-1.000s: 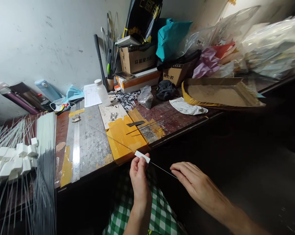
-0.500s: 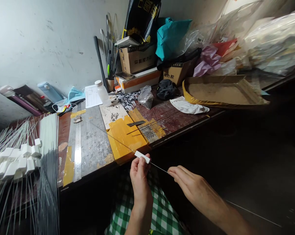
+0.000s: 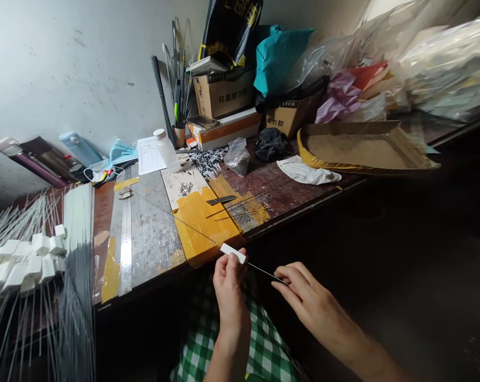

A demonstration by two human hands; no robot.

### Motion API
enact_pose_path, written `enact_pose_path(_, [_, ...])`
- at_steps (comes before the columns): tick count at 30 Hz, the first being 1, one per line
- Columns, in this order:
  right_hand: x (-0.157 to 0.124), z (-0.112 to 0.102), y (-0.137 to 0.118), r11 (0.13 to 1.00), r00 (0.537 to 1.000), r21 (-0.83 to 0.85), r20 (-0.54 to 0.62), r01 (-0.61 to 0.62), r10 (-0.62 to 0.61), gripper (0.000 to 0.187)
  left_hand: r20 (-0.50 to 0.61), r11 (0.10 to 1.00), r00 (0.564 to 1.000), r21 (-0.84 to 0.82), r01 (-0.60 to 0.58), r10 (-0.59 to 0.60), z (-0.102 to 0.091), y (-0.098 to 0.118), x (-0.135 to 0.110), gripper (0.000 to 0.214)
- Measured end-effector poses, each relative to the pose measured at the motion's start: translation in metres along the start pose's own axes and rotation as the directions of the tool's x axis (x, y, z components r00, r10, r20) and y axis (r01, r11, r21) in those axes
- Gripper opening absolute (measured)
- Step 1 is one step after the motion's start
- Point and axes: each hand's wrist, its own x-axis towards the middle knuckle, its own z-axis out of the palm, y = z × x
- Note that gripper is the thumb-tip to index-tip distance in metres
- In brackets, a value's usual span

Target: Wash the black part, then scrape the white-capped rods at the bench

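My left hand is closed, pinching a small white rectangular block between thumb and fingers, out past the table's front edge. A thin rod runs through or along the block; which of the two I cannot tell. Its far part slants up and left over the table, and its near part leads down to my right hand. There the thumb and fingertips close loosely round the rod, to the right of the block. The rod's end near my right palm is hidden.
Many white blocks on thin rods are heaped at the left. A steel ruler, yellow tape, a small dark flat strip and a white bottle lie or stand on the table. A cardboard tray sits right.
The rod's far end reaches farther up and left over the table. Its tail beyond my right forearm no longer shows. My right hand's fingers have shifted and loosened; the block moved slightly right.
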Motion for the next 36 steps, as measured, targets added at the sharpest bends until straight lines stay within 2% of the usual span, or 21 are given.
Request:
enact_pose_path(8, [0.006,0.003,-0.010,0.998,0.997,0.050,0.077,-0.036,0.032,0.026,-0.005,1.000,1.000,-0.003,0.004,-0.004,-0.003,0.002,-0.002,0.032])
enact_pose_path(14, [0.004,0.011,-0.011,0.998,0.999,0.043,0.041,-0.034,0.033,0.020,-0.005,1.000,1.000,-0.012,-0.006,0.006,-0.005,0.002,-0.001,0.031])
enact_pose_path(20, [-0.005,-0.002,-0.008,0.970,0.986,0.199,0.119,-0.138,0.115,0.023,-0.001,0.999,0.999,-0.004,-0.043,0.043,-0.007,0.001,-0.005,0.030])
enact_pose_path(27, [-0.031,-0.017,0.003,0.941,0.963,0.228,0.161,-0.248,0.215,0.025,-0.013,0.998,0.998,-0.006,-0.066,0.066,-0.005,0.003,-0.004,0.028])
enact_pose_path(31, [-0.032,-0.015,0.002,0.947,0.972,0.225,0.105,-0.227,0.208,0.025,0.015,0.996,0.997,0.026,-0.080,0.080,-0.004,0.003,-0.003,0.031])
enact_pose_path(36, [-0.017,-0.009,-0.004,0.962,0.983,0.211,0.086,-0.175,0.160,0.025,0.027,0.995,0.996,0.045,-0.084,0.082,-0.004,0.006,-0.001,0.033])
